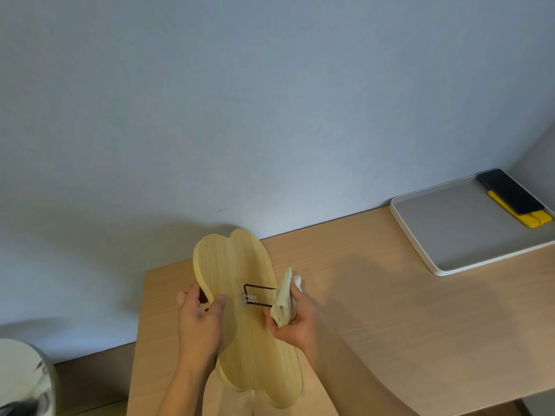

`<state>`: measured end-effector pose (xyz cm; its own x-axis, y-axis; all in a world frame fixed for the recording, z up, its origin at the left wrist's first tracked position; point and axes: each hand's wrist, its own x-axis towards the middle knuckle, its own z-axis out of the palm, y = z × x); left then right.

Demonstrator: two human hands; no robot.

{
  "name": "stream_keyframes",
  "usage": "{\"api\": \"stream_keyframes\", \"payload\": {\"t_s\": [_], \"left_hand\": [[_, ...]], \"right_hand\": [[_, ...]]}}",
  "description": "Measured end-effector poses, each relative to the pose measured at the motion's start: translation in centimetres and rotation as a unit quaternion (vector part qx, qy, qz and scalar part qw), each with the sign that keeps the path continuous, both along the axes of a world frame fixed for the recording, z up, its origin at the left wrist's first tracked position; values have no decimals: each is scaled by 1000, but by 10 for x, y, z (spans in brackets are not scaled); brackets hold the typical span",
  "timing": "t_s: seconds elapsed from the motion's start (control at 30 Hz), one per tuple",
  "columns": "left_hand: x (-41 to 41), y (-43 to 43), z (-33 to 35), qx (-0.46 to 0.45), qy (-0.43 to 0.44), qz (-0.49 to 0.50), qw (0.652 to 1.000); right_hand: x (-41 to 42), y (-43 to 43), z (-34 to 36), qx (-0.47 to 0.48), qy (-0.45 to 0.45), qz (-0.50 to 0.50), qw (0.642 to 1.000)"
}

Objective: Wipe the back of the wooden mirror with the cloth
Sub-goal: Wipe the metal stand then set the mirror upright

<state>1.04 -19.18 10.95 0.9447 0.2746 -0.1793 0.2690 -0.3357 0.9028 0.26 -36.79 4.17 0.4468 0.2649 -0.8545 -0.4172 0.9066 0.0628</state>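
Behind the wooden mirror [240, 310], left hand [199, 319] fingers partly hidden

I hold the wooden mirror [240, 319] tilted above the near table edge, its pale wavy-edged back facing me, with a black wire stand [259, 295] fixed at its middle. The bunched cream cloth [283, 301] sits against the back's right edge.

The wooden mirror [240, 310] is showing a pale yellow grained back with a black wire stand [258, 295], the cloth [283, 301] is looking cream, the counter [375, 295] light tan, the tray [420, 244] white-rimmed grey, carrying a black phone [509, 192] over yellow.
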Motion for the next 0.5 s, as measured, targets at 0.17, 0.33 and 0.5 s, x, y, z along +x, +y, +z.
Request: {"api": "stream_keyframes", "payload": {"t_s": [0.17, 0.33, 0.5], "left_hand": [[1, -17, 5, 15, -7, -9, 1000], [2, -46, 15, 60, -19, -35, 997], [1, -81, 27, 130, -34, -51, 990]], "right_hand": [[-6, -7, 3, -41, 11, -12, 999], [-12, -18, 3, -124, -9, -25, 992], [-17, -34, 5, -155, -35, -39, 987]]}}
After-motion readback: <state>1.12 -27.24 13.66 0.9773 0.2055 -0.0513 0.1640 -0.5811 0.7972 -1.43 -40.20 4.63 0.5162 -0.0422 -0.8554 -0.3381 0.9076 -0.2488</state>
